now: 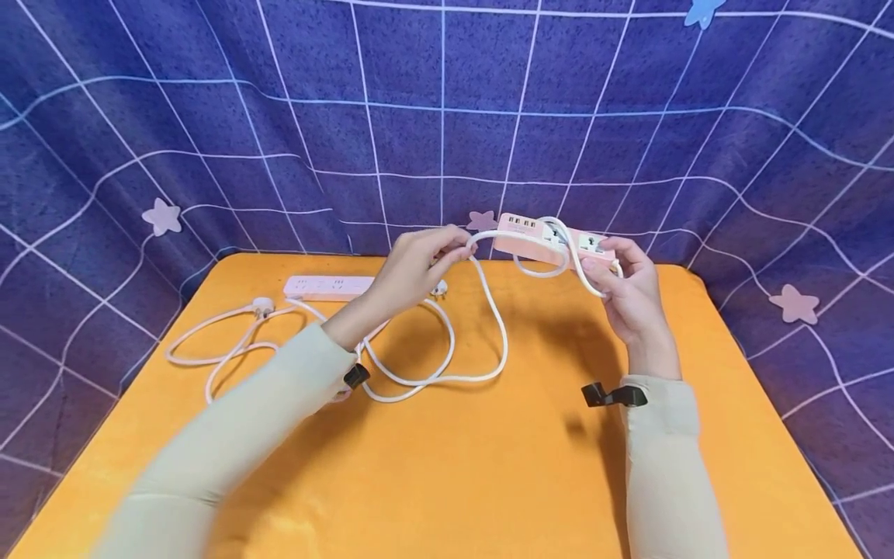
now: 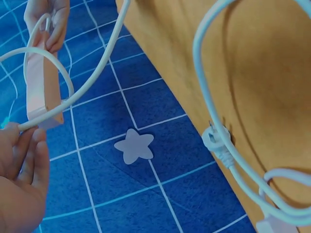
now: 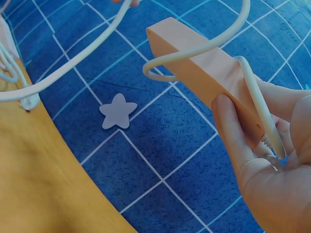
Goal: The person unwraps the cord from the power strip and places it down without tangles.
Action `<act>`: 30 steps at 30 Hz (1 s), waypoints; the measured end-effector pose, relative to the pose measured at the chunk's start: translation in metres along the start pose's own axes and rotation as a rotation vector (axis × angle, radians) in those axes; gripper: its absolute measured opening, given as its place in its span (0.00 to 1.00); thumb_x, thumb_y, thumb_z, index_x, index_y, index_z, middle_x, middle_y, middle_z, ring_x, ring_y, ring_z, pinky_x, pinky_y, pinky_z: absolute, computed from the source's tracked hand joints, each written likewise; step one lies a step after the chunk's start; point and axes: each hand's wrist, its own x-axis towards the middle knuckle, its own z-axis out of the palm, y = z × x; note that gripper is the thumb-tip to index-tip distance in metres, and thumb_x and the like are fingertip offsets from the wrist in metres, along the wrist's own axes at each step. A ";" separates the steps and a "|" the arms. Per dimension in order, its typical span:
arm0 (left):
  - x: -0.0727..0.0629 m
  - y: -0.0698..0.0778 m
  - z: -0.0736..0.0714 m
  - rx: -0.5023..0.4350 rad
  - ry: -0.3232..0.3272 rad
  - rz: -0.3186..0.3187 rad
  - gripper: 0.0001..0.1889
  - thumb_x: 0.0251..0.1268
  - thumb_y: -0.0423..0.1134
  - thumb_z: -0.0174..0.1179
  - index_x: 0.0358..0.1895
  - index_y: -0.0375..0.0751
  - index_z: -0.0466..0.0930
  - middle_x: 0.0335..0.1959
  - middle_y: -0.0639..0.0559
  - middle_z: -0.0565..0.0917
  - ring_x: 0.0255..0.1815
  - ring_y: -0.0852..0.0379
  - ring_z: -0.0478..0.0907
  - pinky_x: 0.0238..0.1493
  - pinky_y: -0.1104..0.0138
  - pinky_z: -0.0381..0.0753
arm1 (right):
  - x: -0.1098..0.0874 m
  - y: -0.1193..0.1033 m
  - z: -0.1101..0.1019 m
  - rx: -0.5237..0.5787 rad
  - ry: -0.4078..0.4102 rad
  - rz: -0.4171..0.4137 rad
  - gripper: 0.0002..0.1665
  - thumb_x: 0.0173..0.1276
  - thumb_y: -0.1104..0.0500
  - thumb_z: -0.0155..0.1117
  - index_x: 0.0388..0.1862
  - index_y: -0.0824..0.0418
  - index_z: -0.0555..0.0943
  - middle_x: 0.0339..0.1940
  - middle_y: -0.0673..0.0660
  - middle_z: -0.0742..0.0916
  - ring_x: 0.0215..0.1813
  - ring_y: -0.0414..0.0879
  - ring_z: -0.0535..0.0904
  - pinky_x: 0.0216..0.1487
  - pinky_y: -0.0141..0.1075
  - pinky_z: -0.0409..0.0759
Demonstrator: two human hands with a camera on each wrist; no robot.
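A pink power strip (image 1: 518, 226) with white sockets and a row of USB ports is held up at the back of the table, slightly tilted. My right hand (image 1: 634, 299) grips its right end, thumb on one side and fingers on the other. The strip's white cable (image 3: 80, 59) loops once around its body and leads left. Between thumb and fingertips, my left hand (image 1: 419, 260) pinches that cable just left of the strip. From there the cable (image 1: 482, 378) drops to the table in loose loops.
A second pale pink power strip (image 1: 317, 288) lies at the back left, partly behind my left arm. Near it are a white plug (image 1: 262, 307) and coiled cable. Another plug (image 2: 214, 138) rests by the table's back edge. A blue grid curtain (image 1: 419, 140) stands behind the orange tabletop (image 1: 454, 473).
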 end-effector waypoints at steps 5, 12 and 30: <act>-0.012 0.002 -0.004 0.046 -0.041 0.169 0.05 0.78 0.38 0.64 0.49 0.44 0.87 0.38 0.54 0.89 0.35 0.59 0.80 0.43 0.62 0.81 | -0.002 0.000 0.000 -0.003 0.006 0.007 0.21 0.66 0.84 0.64 0.44 0.59 0.83 0.44 0.56 0.80 0.37 0.42 0.84 0.28 0.24 0.81; -0.027 0.003 -0.009 0.123 -0.149 0.328 0.08 0.79 0.36 0.62 0.53 0.42 0.87 0.45 0.52 0.89 0.46 0.54 0.85 0.54 0.62 0.84 | -0.002 0.001 0.000 -0.017 0.003 0.002 0.21 0.65 0.83 0.65 0.44 0.59 0.83 0.44 0.56 0.81 0.37 0.41 0.84 0.28 0.24 0.80; -0.050 -0.001 0.001 0.441 -0.392 0.553 0.03 0.77 0.39 0.61 0.40 0.49 0.80 0.34 0.60 0.83 0.36 0.57 0.76 0.45 0.64 0.79 | -0.001 0.004 0.006 -0.041 -0.008 0.016 0.21 0.66 0.83 0.64 0.44 0.59 0.83 0.44 0.55 0.80 0.33 0.40 0.80 0.24 0.23 0.73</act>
